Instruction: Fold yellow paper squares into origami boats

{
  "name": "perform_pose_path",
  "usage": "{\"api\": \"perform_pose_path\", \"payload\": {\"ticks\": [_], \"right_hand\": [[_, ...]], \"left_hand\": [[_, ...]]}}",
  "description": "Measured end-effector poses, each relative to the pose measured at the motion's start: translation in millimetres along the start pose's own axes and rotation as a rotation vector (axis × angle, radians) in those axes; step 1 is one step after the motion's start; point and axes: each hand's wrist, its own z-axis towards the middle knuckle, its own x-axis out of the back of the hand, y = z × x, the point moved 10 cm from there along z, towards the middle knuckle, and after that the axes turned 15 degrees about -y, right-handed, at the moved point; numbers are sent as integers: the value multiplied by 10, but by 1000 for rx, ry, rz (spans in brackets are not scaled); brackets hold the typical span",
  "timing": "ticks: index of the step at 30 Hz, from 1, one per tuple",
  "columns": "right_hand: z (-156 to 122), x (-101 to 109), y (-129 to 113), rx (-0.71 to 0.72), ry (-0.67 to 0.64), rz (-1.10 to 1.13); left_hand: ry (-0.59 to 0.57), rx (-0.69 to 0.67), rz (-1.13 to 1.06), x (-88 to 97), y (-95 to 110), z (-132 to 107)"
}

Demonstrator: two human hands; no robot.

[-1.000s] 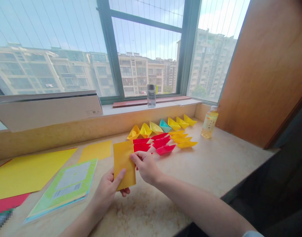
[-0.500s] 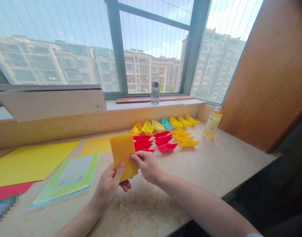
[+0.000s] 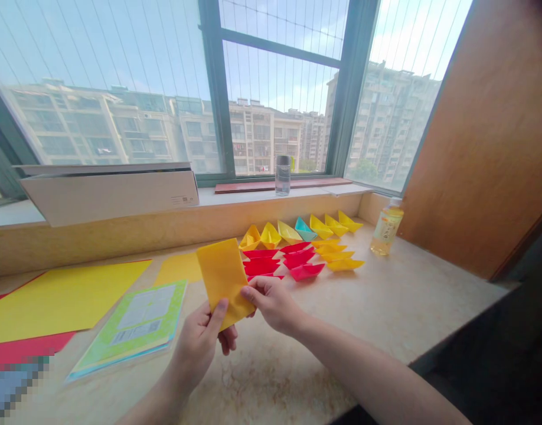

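The fingers of the left hand [image 3: 196,344] and the right hand [image 3: 271,304] are both clenched on a folded rectangle of orange-yellow paper [image 3: 223,281], pinching its lower part and holding it tilted in the air above the desk [image 3: 408,283] (a marble-patterned top, by the look of it). Just beyond the paper sit rows of small origami boats: red boats [image 3: 261,265] nearest, yellow boats [image 3: 337,258] to their right, and a back row with one teal boat [image 3: 305,229]. Left of the hands lie a yellow sheet [image 3: 62,298] and a green printed packet [image 3: 129,330], while a bottle of tea [image 3: 387,227] stands at the desk's far right
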Motion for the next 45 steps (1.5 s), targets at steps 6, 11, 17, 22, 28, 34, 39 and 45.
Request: {"api": "perform_pose_path", "payload": {"ticks": [6,11,17,22,28,34,39,45], "right_hand": [[10,-148,93,-59,-144,-6],[-28,-145,117,-131,-161,-75],[-90,-303,246,-221,-297,-86],[-46,-112,-20,-29,-150,-164],[-65,148,-106,-13,20,-140],[-87,82,-44,-20,2,-171],[-138,42,-129,29,17,-202],[-232,74,-177,36,69,-226]], "left_hand": [[50,6,4,65,24,-3],[42,34,-4,68,67,-40],[81,44,37,200,108,-30],[-106,36,128,18,57,-2],[-259,83,125,-238,-49,-65],[-155,-55,108,-102,153,-59],[-106,-49,193,-39,110,-62],[-132,-76,205,-115,102,-92]]}}
